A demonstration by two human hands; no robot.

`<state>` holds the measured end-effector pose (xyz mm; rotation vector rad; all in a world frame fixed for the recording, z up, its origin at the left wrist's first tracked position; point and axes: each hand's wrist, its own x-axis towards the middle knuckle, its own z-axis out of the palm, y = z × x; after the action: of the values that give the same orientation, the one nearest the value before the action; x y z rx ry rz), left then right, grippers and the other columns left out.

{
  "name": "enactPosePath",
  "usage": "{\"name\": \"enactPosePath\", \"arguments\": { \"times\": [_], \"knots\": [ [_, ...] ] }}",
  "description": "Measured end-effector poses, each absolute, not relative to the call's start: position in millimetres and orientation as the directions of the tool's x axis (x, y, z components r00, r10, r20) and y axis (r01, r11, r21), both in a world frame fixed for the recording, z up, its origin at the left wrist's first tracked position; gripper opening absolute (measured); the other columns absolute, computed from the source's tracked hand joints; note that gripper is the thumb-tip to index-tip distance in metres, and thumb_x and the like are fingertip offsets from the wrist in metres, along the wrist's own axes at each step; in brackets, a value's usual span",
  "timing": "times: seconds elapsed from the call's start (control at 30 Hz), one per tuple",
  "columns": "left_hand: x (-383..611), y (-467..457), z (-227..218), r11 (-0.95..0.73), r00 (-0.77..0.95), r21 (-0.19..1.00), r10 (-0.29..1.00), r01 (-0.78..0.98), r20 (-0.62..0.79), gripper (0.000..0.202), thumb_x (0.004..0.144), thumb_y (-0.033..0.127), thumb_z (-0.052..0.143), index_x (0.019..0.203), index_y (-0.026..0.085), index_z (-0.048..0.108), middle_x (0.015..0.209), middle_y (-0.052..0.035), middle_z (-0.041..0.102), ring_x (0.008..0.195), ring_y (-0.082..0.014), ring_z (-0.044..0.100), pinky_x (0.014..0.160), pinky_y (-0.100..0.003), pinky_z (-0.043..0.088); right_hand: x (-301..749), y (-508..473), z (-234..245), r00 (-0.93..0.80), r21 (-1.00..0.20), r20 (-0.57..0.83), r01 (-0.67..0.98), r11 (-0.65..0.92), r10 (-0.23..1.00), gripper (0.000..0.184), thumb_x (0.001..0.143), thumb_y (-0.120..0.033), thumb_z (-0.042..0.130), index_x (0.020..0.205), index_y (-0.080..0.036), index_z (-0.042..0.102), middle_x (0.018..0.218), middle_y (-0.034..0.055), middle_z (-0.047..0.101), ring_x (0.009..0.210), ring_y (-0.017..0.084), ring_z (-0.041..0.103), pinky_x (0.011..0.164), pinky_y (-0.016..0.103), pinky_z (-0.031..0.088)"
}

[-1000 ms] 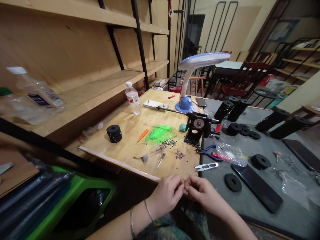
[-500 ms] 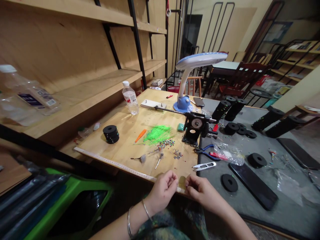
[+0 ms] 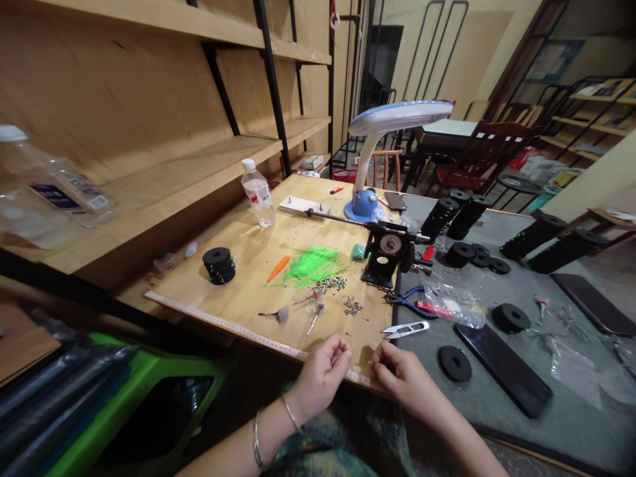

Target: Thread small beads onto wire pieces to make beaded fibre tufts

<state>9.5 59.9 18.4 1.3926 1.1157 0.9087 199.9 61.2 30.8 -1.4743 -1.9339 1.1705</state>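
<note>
Curled closed at the table's (image 3: 243,298) front edge, left hand (image 3: 322,371) and right hand (image 3: 401,372) stand apart, contents impossible to tell, with snips (image 3: 397,330) just beyond the right and beads (image 3: 330,285) farther ahead.

Indoor room, cluttered. Cream wall (image 3: 524,12) at back, tall black metal loops (image 3: 434,4) standing before it, dark rectangular panel (image 3: 385,56) beside them. Left side: big wooden shelving unit (image 3: 218,159), black uprights, plywood-like backing. Far middle: dark table (image 3: 450,130), pale top, slatted reddish-brown chair (image 3: 484,159) next to it. Round dark stool (image 3: 519,184) nearby. Far right: more wooden shelves (image 3: 593,126), black frames. Framed board (image 3: 554,59) above, too blurry to read. Back corners dim.
</note>
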Motion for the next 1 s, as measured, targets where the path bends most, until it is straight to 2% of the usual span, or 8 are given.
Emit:
{"name": "enactPosePath", "arguments": {
  "times": [0.23, 0.37, 0.53, 0.7, 1.0],
  "knots": [
    [10.2, 59.8, 20.5, 0.013, 0.249, 0.99, 0.967, 0.141, -0.049, 0.02, 0.087, 0.032, 0.047, 0.073, 0.018, 0.046, 0.062, 0.0063, 0.035, 0.056, -0.01, 0.034, 0.053, -0.021, 0.03, 197.2, 60.2, 34.7, -0.311, -0.82, -0.102, 0.565, 0.097, 0.945, 0.009, 0.078, -0.019, 0.044, 0.069, -0.021, 0.045, 0.059, -0.0061, 0.041, 0.056, 0.012, 0.038, 0.051, 0.021, 0.029],
    [11.7, 58.4, 19.7, -0.004, 0.266, 0.986, 0.963, 0.167, -0.041, 0.019, 0.088, 0.03, 0.046, 0.073, 0.018, 0.046, 0.062, 0.0058, 0.036, 0.056, -0.01, 0.035, 0.053, -0.021, 0.03, 194.7, 60.7, 33.4, -0.3, -0.82, -0.076, 0.562, 0.112, 0.951, 0.01, 0.079, -0.019, 0.044, 0.069, -0.021, 0.044, 0.057, -0.0067, 0.04, 0.053, 0.011, 0.038, 0.051, 0.021, 0.028],
    [14.7, 56.7, 16.8, -0.034, 0.297, 0.978, 0.954, 0.206, -0.029, 0.017, 0.088, 0.027, 0.044, 0.074, 0.018, 0.047, 0.063, 0.0043, 0.041, 0.058, -0.0108, 0.04, 0.054, -0.021, 0.032, 194.6, 61.6, 29.1, -0.292, -0.812, -0.047, 0.568, 0.133, 0.955, 0.017, 0.084, -0.025, 0.049, 0.068, -0.019, 0.051, 0.054, -0.0062, 0.045, 0.051, 0.012, 0.043, 0.05, 0.021, 0.03],
    [15.5, 56.7, 14.5, -0.083, 0.315, 0.96, 0.949, 0.267, -0.006, 0.018, 0.09, 0.027, 0.043, 0.075, 0.018, 0.048, 0.06, 0.0053, 0.039, 0.055, -0.0104, 0.037, 0.052, -0.021, 0.03, 195.2, 61.6, 27.9, -0.308, -0.802, -0.051, 0.58, 0.145, 0.95, 0.021, 0.086, -0.029, 0.052, 0.074, -0.017, 0.063, 0.051, -0.0048, 0.051, 0.049, 0.012, 0.046, 0.05, 0.021, 0.033],
    [17.2, 56.5, 15.1, -0.107, 0.35, 0.949, 0.937, 0.296, -0.003, 0.019, 0.09, 0.028, 0.044, 0.076, 0.018, 0.049, 0.06, 0.0052, 0.04, 0.055, -0.0107, 0.038, 0.053, -0.022, 0.029, 196.8, 60.8, 24.9, -0.32, -0.81, -0.02, 0.56, 0.172, 0.947, 0.024, 0.086, -0.033, 0.057, 0.079, -0.018, 0.074, 0.066, 0.0019, 0.071, 0.06, 0.017, 0.063, 0.057, 0.022, 0.041]
  ]
}}
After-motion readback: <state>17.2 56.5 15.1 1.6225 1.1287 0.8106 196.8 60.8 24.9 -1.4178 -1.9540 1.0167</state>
